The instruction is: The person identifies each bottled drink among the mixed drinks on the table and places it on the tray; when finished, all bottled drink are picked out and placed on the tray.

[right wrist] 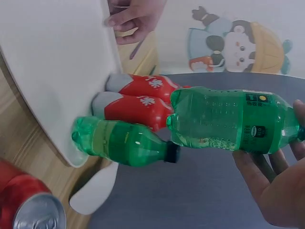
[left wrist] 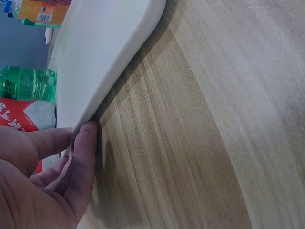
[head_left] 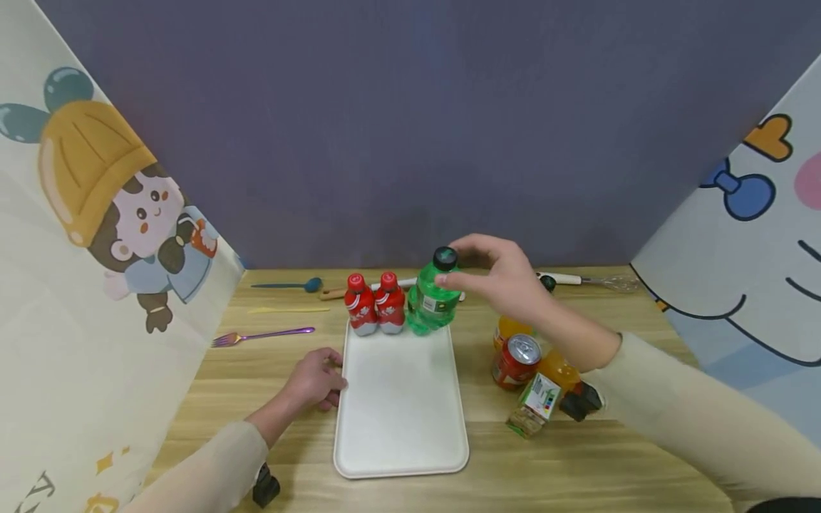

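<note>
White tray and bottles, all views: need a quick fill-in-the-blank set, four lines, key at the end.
1. The right hand holds a green bottle whose cap is coloured ____.
2. The left hand pinches the rim of a tray coloured ____.
3. At the tray's far end, two bottles stand side by side, their caps coloured ____.
4. In the head view, the red can is to the ____ of the tray.

Missing words: black; white; red; right.
</note>
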Demonstrator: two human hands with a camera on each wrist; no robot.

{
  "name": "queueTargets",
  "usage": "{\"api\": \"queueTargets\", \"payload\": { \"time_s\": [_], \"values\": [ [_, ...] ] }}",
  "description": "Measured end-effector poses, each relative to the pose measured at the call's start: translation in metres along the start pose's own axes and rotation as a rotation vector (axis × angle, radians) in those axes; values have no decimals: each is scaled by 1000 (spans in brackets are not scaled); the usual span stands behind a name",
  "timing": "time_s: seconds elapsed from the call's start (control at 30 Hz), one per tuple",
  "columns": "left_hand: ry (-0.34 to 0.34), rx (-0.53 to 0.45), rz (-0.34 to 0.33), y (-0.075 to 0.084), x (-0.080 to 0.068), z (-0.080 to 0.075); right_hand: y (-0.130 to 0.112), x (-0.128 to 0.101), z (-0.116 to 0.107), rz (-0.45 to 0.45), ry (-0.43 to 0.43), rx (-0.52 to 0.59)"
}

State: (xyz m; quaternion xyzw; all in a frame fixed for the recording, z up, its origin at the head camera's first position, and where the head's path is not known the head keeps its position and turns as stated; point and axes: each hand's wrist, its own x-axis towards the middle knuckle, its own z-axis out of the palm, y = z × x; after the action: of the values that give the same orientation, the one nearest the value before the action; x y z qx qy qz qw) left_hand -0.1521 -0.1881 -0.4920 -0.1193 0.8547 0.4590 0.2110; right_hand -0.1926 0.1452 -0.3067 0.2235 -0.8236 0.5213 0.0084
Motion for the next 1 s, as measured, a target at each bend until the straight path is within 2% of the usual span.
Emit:
{"api": "queueTargets", "payload": {
  "time_s": [0.27,0.53,0.83,1.0],
  "values": [
    [5,-18,21,-3,-1,3,15,24,32,48,-42,15],
    [10,-31,31,-3,-4,3,17,36,64,104,-84,61],
    [11,-20,40,-2,-4,2,26,40,103,96,-125,95],
    [14,-25,47,-3,-3,3,35,40,121,75,-133,37]
  ]
}}
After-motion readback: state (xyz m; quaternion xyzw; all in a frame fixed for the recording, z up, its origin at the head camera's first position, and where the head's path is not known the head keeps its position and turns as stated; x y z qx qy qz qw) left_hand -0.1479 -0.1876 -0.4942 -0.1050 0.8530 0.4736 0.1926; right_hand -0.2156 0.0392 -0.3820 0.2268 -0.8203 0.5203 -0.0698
